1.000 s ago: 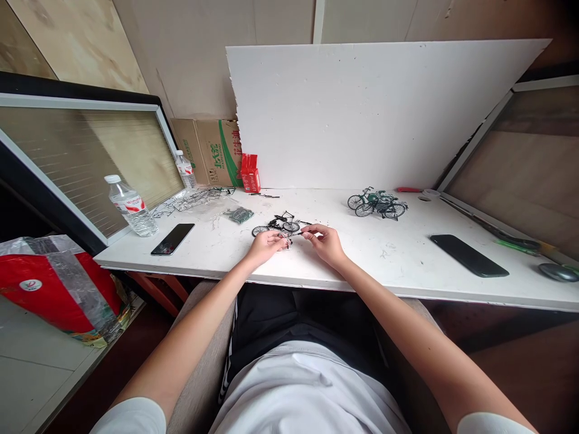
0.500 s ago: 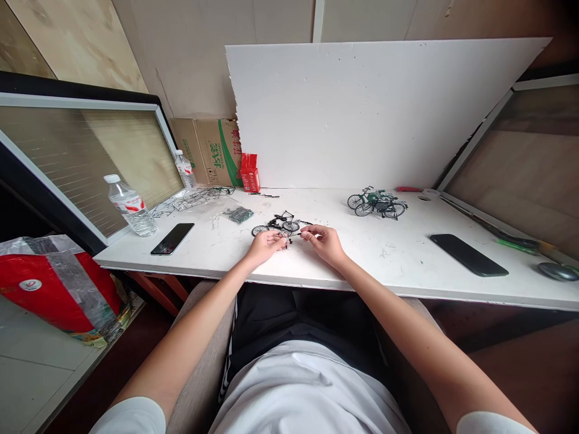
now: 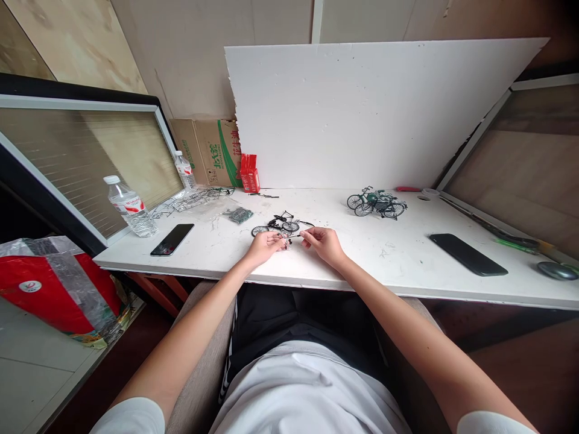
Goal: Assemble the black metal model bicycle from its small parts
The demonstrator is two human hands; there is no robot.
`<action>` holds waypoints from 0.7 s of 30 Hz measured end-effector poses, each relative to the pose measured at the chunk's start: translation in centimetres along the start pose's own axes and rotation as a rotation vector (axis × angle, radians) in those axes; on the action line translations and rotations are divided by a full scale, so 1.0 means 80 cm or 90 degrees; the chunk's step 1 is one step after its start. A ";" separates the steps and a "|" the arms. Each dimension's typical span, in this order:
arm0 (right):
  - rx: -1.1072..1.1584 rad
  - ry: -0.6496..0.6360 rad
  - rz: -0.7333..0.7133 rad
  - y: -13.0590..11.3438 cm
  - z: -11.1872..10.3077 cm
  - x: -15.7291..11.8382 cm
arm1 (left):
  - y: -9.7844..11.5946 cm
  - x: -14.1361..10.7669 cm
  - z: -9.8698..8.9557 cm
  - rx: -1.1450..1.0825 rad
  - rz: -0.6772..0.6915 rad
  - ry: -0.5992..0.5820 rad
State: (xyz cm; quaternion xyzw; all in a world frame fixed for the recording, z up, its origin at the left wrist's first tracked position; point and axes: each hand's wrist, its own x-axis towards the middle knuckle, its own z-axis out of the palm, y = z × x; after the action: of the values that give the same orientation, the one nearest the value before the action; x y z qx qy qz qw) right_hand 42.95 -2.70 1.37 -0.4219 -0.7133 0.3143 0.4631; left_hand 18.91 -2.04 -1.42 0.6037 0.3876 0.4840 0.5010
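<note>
Table (image 3: 371, 259): white; board (image 3: 384, 114) leans upright behind it, perhaps as a backdrop.
Left hand (image 3: 263, 248): my fingers narrow, pinching small parts (image 3: 286, 243); exact shape too small to tell.
Right hand (image 3: 323, 244): my fingertips closed on a thin rod (image 3: 295, 235), end-held, probably to leave its tip free.
Black bike (image 3: 274, 225): just beyond my left fingers, likely for easy reach.
Other bikes (image 3: 377, 204): upright, well apart to my right, probably out of my way.

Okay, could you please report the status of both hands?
Left hand: pinching small part. Right hand: pinching thin dark piece. Black model bicycle parts just beyond.
</note>
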 end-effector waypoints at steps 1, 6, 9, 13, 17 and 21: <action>0.001 -0.002 0.004 0.000 0.000 0.000 | 0.000 0.000 0.000 0.000 -0.002 0.001; -0.021 -0.015 0.023 0.001 -0.002 0.001 | -0.003 0.001 -0.001 0.009 -0.008 0.009; -0.035 -0.023 0.027 0.000 -0.003 0.000 | -0.004 0.000 -0.002 0.029 0.010 -0.005; -0.060 -0.031 0.033 -0.001 -0.003 -0.001 | -0.005 -0.001 -0.003 0.065 0.038 -0.028; -0.091 -0.055 0.043 0.001 0.000 -0.001 | -0.006 -0.001 -0.003 0.072 0.044 -0.030; -0.184 -0.077 -0.012 0.003 0.002 -0.001 | -0.008 0.000 -0.001 0.056 0.042 -0.026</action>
State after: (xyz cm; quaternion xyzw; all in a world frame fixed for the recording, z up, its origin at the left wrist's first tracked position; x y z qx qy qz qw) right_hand 42.90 -2.70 1.09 -0.4577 -0.7817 0.2290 0.3564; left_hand 18.84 -1.85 -2.05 0.6475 0.3779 0.4702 0.4656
